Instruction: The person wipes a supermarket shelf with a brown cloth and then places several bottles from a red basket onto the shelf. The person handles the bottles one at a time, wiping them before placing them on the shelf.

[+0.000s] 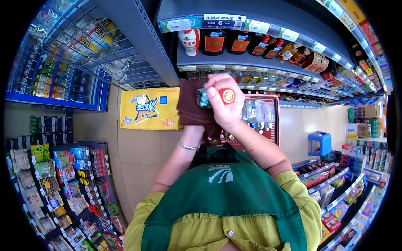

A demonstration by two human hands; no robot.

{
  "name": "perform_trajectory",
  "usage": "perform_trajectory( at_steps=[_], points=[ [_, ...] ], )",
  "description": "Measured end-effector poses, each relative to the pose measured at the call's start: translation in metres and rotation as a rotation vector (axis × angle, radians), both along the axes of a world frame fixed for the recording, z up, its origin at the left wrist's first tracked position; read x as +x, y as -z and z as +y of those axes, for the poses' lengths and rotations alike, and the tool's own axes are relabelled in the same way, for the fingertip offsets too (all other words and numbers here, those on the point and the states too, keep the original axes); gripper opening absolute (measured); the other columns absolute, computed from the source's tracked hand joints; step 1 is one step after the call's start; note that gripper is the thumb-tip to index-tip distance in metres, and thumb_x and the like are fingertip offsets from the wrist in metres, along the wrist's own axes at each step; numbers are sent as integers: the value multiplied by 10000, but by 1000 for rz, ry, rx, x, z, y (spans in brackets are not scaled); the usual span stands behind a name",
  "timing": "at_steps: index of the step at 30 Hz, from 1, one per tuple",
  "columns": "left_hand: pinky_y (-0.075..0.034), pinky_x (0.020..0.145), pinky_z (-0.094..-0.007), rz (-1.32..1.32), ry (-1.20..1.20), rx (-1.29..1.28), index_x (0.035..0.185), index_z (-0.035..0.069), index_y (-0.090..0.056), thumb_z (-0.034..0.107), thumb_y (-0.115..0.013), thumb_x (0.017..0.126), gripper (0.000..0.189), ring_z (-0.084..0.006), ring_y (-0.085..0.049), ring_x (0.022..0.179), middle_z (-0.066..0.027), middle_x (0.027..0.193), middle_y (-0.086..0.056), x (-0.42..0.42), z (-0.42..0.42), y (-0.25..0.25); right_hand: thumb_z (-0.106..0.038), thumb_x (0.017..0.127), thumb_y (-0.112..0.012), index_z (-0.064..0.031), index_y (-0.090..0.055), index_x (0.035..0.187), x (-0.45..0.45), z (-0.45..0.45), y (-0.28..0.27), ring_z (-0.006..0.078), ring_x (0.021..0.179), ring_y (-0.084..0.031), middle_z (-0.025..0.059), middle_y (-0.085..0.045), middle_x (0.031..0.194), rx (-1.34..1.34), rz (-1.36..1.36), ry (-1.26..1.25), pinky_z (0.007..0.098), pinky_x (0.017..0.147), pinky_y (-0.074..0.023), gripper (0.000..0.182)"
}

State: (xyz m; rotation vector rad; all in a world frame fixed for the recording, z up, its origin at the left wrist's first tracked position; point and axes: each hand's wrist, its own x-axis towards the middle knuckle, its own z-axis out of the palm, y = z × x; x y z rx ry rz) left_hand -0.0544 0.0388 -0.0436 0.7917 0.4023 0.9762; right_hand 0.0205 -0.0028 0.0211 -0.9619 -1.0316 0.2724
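Note:
My right hand (pixel 226 100) is closed around a bottle with a red cap (pixel 227 96), its neck showing above the fist. Beside it my left hand (pixel 194 129) is mostly hidden under a dark brown cloth (pixel 192 108), which lies against the bottle's labelled side (pixel 203 98). A silver bangle circles the left wrist. Below and to the right of the hands stands a red plastic basket (pixel 277 120) holding several bottles. In front of me, dark bottles with orange labels (pixel 214 43) and a white bottle (pixel 189 42) stand on a grey shelf (pixel 194 60).
A yellow carton (pixel 149 109) stands left of the cloth. Wire racks (pixel 125 67) and a blue-framed drinks cooler (pixel 56 102) are at the upper left. A blue plastic stool (pixel 319 143) stands on the floor at the right. Snack shelves (pixel 329 185) flank me on both sides.

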Motion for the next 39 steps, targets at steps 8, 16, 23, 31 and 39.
perform_trajectory(
  at_steps=[8, 16, 23, 31, 39],
  points=[
    [-471, 893, -322, 31, 25, 53, 1184, 59, -486, 349, -407, 970, 369, -193, -563, 1025, -79, 1136, -563, -16, 36, 27, -244, 809, -680, -17, -561, 1202, 24, -37, 6, 185, 1009, -529, 138, -564, 1074, -541, -28, -18, 323, 914, -391, 469],
    [-492, 790, -323, 9, -114, -334, 1018, 53, -558, 288, -450, 947, 268, -191, -583, 879, -74, 984, -607, -21, 48, 54, -126, 902, -570, 57, -473, 1252, 21, -72, 66, 141, 723, -635, 100, -641, 927, -751, 732, -250, 267, 666, -541, 407],
    [-457, 865, -323, 723, -154, 684, 1195, 44, -475, 184, -514, 885, 342, -213, -540, 1038, -96, 1132, -550, -66, 42, 62, -111, 922, -521, -37, -424, 1309, 18, -112, 201, 181, 744, -620, 84, -618, 984, -700, 1301, -103, 292, 686, -541, 405],
    [-371, 986, -336, 1077, -7, 966, 1298, 64, -431, 219, -550, 884, 458, -220, -448, 1198, -101, 1284, -479, -87, 29, 106, -152, 940, -500, -216, -307, 1405, -10, -108, 310, 140, 704, -541, 26, -558, 917, -831, 1638, 56, 289, 637, -485, 508],
    [-383, 974, -333, 1231, 265, 1090, 1277, 72, -441, 208, -554, 875, 438, -212, -477, 1153, -78, 1236, -504, -56, 12, 87, -146, 939, -499, -236, -316, 1392, -16, -101, 355, 152, 706, -545, 39, -557, 909, -773, 1690, 159, 307, 663, -491, 496]
  ],
)
